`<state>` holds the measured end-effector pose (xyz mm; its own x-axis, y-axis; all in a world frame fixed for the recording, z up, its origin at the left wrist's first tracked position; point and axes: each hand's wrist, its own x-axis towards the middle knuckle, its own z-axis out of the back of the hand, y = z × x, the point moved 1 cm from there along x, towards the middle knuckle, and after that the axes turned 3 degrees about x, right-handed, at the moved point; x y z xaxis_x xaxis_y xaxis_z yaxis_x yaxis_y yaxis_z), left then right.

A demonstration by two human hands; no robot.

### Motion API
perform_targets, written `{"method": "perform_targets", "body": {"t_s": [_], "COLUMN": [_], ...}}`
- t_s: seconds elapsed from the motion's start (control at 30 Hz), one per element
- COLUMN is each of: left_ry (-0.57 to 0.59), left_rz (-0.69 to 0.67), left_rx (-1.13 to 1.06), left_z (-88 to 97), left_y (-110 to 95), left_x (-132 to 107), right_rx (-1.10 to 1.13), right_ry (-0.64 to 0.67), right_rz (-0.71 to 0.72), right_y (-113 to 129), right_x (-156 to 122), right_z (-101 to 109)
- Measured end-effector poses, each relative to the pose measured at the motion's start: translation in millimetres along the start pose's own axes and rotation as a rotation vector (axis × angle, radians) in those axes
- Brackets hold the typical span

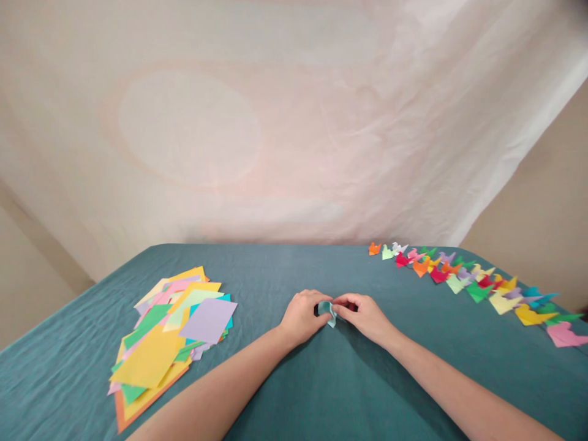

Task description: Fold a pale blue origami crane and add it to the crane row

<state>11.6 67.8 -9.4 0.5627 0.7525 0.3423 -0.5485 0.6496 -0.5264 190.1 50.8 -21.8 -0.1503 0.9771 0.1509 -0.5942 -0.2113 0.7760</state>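
A small piece of light blue folded paper (327, 311) is held between my two hands, just above the middle of the table. My left hand (303, 313) pinches it from the left with thumb and fingers closed. From the right, my right hand (361, 313) grips its edge between thumb and forefinger. The paper looks bent, and part of it is hidden behind my fingers, so its exact shape cannot be made out.
Loose coloured paper sheets (151, 355) lie in an overlapping pile on the left, a lilac square (209, 320) on top. Several folded paper birds (503, 301) stand in rows along the right edge. A dark green cloth (294, 392) covers the table; a pale sheet (298, 135) hangs behind.
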Motion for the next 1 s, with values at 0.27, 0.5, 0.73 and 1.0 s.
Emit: {"method": "perform_targets", "body": {"t_s": [0.27,0.5,0.73,1.0], "left_ry": [0.016,0.006,0.007,0.040], "left_rz": [-0.023,-0.032,0.027,0.065], "left_rx": [0.013,0.023,0.002,-0.065], "left_z": [1.8,0.6,1.8,4.7], "left_y": [-2.2,-1.2,-1.2,-1.0], "left_x": [0.2,-1.1,-0.8,1.9], "right_rx": [-0.024,-0.026,-0.025,-0.049], "right_ry": [-0.055,-0.057,-0.062,-0.062], "right_rz": [-0.013,-0.007,0.007,0.004], "right_y": [1.7,1.3,-0.7,3.4], "right_x": [-0.6,-0.3,-0.1,-1.1], "right_z": [-3.7,-3.8,-4.5,-2.3]}}
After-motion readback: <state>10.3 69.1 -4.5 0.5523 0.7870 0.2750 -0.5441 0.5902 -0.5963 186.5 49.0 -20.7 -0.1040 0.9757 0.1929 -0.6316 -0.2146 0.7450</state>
